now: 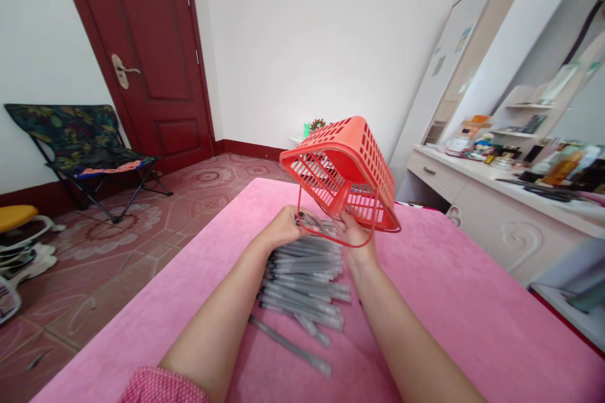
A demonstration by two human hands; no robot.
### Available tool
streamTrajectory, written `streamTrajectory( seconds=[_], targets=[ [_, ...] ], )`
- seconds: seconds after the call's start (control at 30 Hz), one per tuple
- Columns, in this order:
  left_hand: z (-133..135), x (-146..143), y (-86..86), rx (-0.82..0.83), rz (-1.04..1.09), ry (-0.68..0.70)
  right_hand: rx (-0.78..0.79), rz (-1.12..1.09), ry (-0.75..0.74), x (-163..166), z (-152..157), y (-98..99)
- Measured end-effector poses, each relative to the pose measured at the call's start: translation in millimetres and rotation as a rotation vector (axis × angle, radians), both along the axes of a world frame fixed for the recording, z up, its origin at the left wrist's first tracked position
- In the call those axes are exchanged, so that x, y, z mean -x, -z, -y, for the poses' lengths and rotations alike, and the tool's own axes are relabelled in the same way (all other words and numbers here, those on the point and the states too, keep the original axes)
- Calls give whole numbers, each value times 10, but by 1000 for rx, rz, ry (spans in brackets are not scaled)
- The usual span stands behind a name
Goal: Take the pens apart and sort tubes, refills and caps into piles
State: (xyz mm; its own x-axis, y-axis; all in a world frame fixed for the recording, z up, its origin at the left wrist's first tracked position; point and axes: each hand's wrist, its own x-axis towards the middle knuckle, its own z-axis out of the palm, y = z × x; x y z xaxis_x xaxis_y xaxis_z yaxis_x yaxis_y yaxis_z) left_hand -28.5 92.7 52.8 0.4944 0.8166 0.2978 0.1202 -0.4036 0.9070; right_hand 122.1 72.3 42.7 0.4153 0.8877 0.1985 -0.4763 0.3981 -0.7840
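Note:
A red plastic basket (373, 157) is tipped on its side above the table, its opening towards me and its thin handle hanging down. My right hand (357, 236) grips the basket's lower rim. Below it, many grey see-through pens (305, 277) lie in a pile, mostly side by side, with dark ends to the left. My left hand (287, 227) is closed on some pens at the far end of the pile; its fingertips are partly hidden. One loose pen (290, 345) lies slanted nearer to me.
A pink cloth covers the table (435, 302). On the right stands a white dresser (472, 214) crowded with bottles and small items. To the left are a folding chair (89, 145), a yellow stool (17, 213) and a red door (142, 44).

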Motion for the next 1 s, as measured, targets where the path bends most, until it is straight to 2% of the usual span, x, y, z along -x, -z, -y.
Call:
streamTrajectory(
  seconds=[0.13,0.23,0.4,0.6,0.7,0.8,0.87,1.0],
  targets=[
    [-8,25,3,-93,-77,-85,13,-59,-87,52,96,-204],
    [-68,93,51,-76,-110,-144,18,-87,-82,16,114,-294],
    [-178,266,170,-1,-110,-182,82,-51,15,-237,12,-236],
    [-250,334,261,101,-5,-209,321,89,16,-493,-73,-151],
    [-242,317,185,92,140,-329,351,112,-15,-571,-69,-168],
    [-174,286,26,5,244,-430,336,93,-74,-629,-48,-211],
    [-110,255,-88,-106,234,-480,350,122,-78,-647,-26,-249],
    [-6,181,-251,-388,76,-550,366,290,-61,-623,22,-319]
  ],
)
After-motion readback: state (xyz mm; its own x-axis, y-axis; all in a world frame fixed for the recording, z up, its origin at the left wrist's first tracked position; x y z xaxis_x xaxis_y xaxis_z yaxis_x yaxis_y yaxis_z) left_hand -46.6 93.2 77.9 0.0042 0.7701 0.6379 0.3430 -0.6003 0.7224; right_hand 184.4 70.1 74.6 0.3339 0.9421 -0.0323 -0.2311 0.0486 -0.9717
